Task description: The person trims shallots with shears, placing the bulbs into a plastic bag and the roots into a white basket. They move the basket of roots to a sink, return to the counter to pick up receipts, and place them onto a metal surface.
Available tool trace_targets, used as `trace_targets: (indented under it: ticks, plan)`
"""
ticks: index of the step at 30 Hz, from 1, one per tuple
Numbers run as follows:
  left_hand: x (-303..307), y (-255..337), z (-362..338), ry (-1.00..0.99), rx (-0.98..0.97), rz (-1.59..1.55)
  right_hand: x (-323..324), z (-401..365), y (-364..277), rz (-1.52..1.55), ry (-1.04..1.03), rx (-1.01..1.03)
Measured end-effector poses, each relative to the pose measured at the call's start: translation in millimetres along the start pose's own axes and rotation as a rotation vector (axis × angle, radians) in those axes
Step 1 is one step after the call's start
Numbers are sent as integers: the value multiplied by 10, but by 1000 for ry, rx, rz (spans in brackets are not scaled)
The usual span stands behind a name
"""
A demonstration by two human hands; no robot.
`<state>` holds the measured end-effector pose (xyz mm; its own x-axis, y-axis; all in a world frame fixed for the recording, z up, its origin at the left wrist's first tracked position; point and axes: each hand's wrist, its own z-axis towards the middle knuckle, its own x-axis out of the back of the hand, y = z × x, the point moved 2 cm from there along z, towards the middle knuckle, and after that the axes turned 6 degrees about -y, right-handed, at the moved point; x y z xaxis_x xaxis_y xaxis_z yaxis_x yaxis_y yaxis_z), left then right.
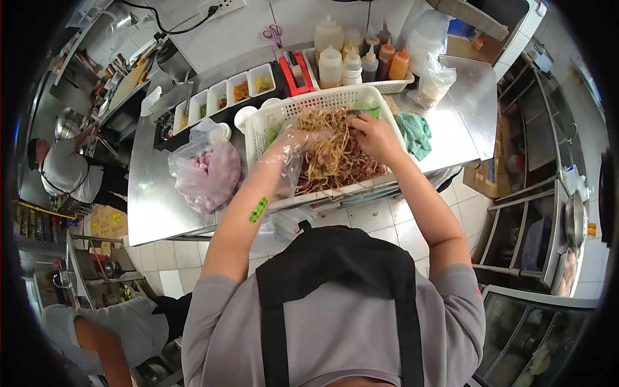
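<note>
A white perforated basket (255,134) stands at the table's front edge, filled with stringy tan strands (325,119) that look like roots, above darker reddish ones (361,166). My left hand (314,138), in a loose clear plastic glove, reaches into the basket with its fingers closed around a clump of the tan strands. Bare, my right hand (375,137) is at the basket's right side, fingers pinched together at the edge of the same clump. What sits between those fingertips is too small to make out. Something green (365,109) shows behind the strands.
Left of the basket lies a plastic bag (205,171) of small pink bulbs. Behind are white condiment trays (240,89), a red tape dispenser (296,76) and sauce bottles (353,68). A green cloth (414,135) lies at right. Two people (71,171) stand at far left.
</note>
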<state>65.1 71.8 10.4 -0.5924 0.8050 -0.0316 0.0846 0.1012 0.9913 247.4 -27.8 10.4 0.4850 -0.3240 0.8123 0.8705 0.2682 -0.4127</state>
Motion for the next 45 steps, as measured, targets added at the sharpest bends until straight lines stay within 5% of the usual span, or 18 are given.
trace_targets:
  ticks: [4,7,8,10,14,17,22,24,25,26,28,30,33,35,39,43,45]
  plan:
    - [-84,-135,126,-12,93,-209,-139,104,1,-7,-42,-128]
    - [-114,-177,164,301,-39,-103,-172,157,-59,-71,-136,-239]
    - [-37,-303,266,299,-32,-105,-196,155,-53,-77,-152,-269]
    - [130,-539,470,262,281,99,-220,165,-13,-92,-180,-290]
    - [241,-808,716,199,92,320,-199,171,-28,-146,-272,-404]
    - [42,-445,531,276,121,456,-193,157,-13,-159,-246,-428]
    - [179,-697,638,222,138,399,-284,156,37,-213,-278,-455]
    - [361,-945,824,47,-399,345,-259,124,46,-342,-412,-499]
    - [374,-934,786,-35,-509,450,-216,112,79,-346,-415,-502]
    - [256,-817,664,-42,-499,444,-193,74,75,-341,-471,-434]
    - [69,-457,467,128,71,-173,-127,96,10,-336,-518,-359]
    - [147,-638,572,134,99,-100,-83,109,-82,-353,-542,-410]
    - [256,-904,765,200,-66,-69,-188,126,-94,-374,-535,-452]
    - [314,-899,794,-21,-624,494,-232,112,-99,-377,-516,-446]
    - [238,-804,712,25,-687,897,-348,138,-96,-441,-542,-484]
    - [99,-766,688,53,-684,745,-327,293,-265,-417,-591,-632]
    - [-72,-452,527,30,-430,-121,-381,453,-376,-467,-662,-653]
